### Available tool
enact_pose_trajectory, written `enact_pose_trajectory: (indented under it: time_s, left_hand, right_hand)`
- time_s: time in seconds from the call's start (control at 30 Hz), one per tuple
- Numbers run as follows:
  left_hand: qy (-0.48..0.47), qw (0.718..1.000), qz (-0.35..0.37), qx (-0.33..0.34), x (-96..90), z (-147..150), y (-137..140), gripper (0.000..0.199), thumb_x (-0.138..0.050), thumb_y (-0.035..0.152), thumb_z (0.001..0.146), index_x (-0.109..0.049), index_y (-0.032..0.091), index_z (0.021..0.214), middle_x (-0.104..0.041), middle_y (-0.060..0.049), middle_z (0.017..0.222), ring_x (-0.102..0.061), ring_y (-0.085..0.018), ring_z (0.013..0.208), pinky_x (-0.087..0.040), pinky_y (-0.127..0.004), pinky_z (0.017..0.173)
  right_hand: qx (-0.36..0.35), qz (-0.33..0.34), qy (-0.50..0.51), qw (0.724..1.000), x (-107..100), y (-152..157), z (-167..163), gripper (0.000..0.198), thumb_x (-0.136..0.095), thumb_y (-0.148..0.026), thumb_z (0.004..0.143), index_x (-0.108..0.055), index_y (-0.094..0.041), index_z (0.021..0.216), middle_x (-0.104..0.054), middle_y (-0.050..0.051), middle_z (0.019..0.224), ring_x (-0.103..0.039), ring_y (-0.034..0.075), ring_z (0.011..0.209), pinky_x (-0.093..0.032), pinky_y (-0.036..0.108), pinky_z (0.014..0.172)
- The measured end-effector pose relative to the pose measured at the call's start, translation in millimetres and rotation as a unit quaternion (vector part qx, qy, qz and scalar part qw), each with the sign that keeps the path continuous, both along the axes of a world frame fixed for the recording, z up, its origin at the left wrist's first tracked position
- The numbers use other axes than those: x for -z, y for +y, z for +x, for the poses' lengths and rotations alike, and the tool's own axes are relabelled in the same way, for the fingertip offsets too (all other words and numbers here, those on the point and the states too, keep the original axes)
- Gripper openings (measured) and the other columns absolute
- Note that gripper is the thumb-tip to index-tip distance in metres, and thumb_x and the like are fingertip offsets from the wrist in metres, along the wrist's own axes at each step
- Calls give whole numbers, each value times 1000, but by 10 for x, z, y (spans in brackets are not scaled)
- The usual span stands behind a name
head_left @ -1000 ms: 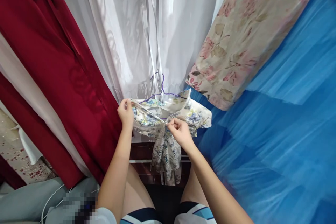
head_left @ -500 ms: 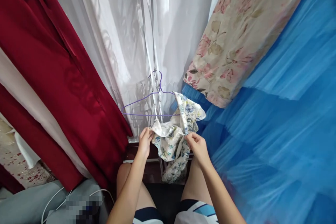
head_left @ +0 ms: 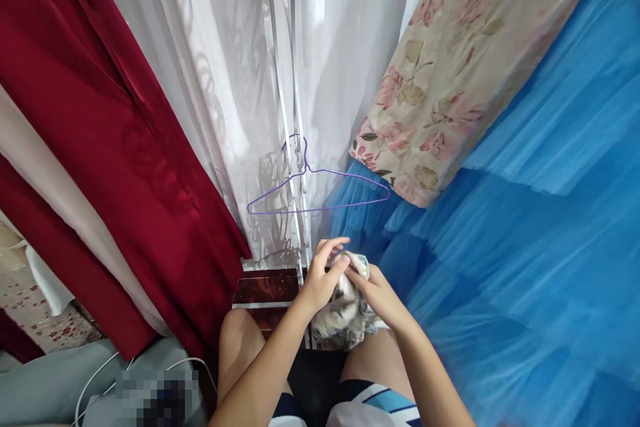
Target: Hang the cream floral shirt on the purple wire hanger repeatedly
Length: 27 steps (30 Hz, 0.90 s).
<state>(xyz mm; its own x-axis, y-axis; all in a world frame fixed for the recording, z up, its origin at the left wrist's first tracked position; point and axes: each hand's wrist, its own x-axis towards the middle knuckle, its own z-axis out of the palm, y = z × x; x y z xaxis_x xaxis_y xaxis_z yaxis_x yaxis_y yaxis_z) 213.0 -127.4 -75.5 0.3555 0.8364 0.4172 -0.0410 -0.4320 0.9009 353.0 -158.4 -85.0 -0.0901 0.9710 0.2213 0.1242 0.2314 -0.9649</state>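
A small floral garment [head_left: 343, 310], white with a print, hangs bunched up between my hands above my lap. My right hand [head_left: 377, 293] is closed on its upper edge, and the cloth shows at the fingertips. On the other side, my left hand [head_left: 323, 280] has its thumb pressed on the cloth and its fingers bent over the top, partly spread. Much of the garment is hidden behind my left hand and forearm. Just beyond my hands, a purple hanger [head_left: 320, 209] hangs bare by its hook on a white metal stand [head_left: 283, 67].
Dark red cloth [head_left: 150, 180] and white drapes [head_left: 215, 80] hang at left and behind. Pink-flowered fabric [head_left: 425, 113] and blue tulle [head_left: 540, 247] crowd the right. A grey surface with white cables [head_left: 100, 373] lies at lower left.
The floral garment has come off the purple hanger and been drawn down toward my lap. My hands have moved close together, the left one rightward. The hanger has swung right.
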Motion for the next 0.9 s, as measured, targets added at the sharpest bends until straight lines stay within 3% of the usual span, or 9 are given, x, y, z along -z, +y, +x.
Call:
enact_pose_trajectory:
  time_s: [0.07,0.2,0.27,0.37,0.5,0.67,0.77,0.9]
  left_hand:
    - [7,998,-53,41,166,-99,29,43,-43,49,97,-61,22,125,-63,-9,119,-57,-22,113,-43,-36,100]
    - [128,981,-114,88,517,-398,21,58,-41,64,92,-69,14,81,-64,-6,78,-59,-20,80,-48,-32,78]
    - [186,974,-95,88,605,-584,30,57,-49,66,87,-66,14,72,-61,-4,69,-55,-19,72,-46,-30,71]
    - [259,965,-22,36,598,-925,150,49,-62,63,79,-65,17,63,-61,-4,69,-55,-20,77,-44,-31,81]
    - [340,935,50,-83,436,-1489,500,35,-72,55,72,-69,21,63,-64,-7,79,-54,-25,90,-35,-38,95]
    - [440,872,95,-191,16,-2064,1052,19,-58,36,86,-70,28,98,-68,-6,103,-52,-28,104,-29,-45,99]
    - [453,848,121,-248,-317,-2165,1323,19,-47,33,92,-62,26,102,-64,-7,114,-50,-29,108,-34,-43,95]
    - [367,864,212,-271,-635,-2077,1468,22,-38,34,97,-57,22,96,-62,-9,107,-52,-25,103,-38,-37,92]
  right_hand:
    - [-20,-2,20,1000,-91,-38,46,29,-59,-42,88,-70,-18,100,-69,6,91,-61,24,86,-48,35,84]
    - [-29,11,-11,999,-311,-52,157,25,-59,-41,87,-69,-18,83,-66,4,79,-56,20,72,-46,30,67]
    - [-49,29,-60,997,-421,-1,210,25,-58,-39,87,-68,-18,77,-65,3,74,-54,19,68,-44,28,63]
    - [-60,65,-121,989,-555,139,284,23,-58,-34,84,-68,-17,72,-64,1,67,-52,18,64,-42,27,59]
    - [-5,123,-140,982,-656,422,342,18,-63,-30,76,-65,-17,62,-62,0,59,-53,19,60,-43,27,58]
    - [37,133,-163,977,-644,949,204,14,-61,-30,72,-65,-18,64,-66,0,62,-60,26,72,-46,31,67]
    - [59,152,-203,966,-565,1244,78,18,-52,-28,76,-65,-17,70,-69,2,70,-62,27,79,-46,32,72]
    - [82,147,-236,957,-444,1372,31,19,-50,-25,77,-62,-17,65,-68,4,67,-61,25,72,-42,29,67]
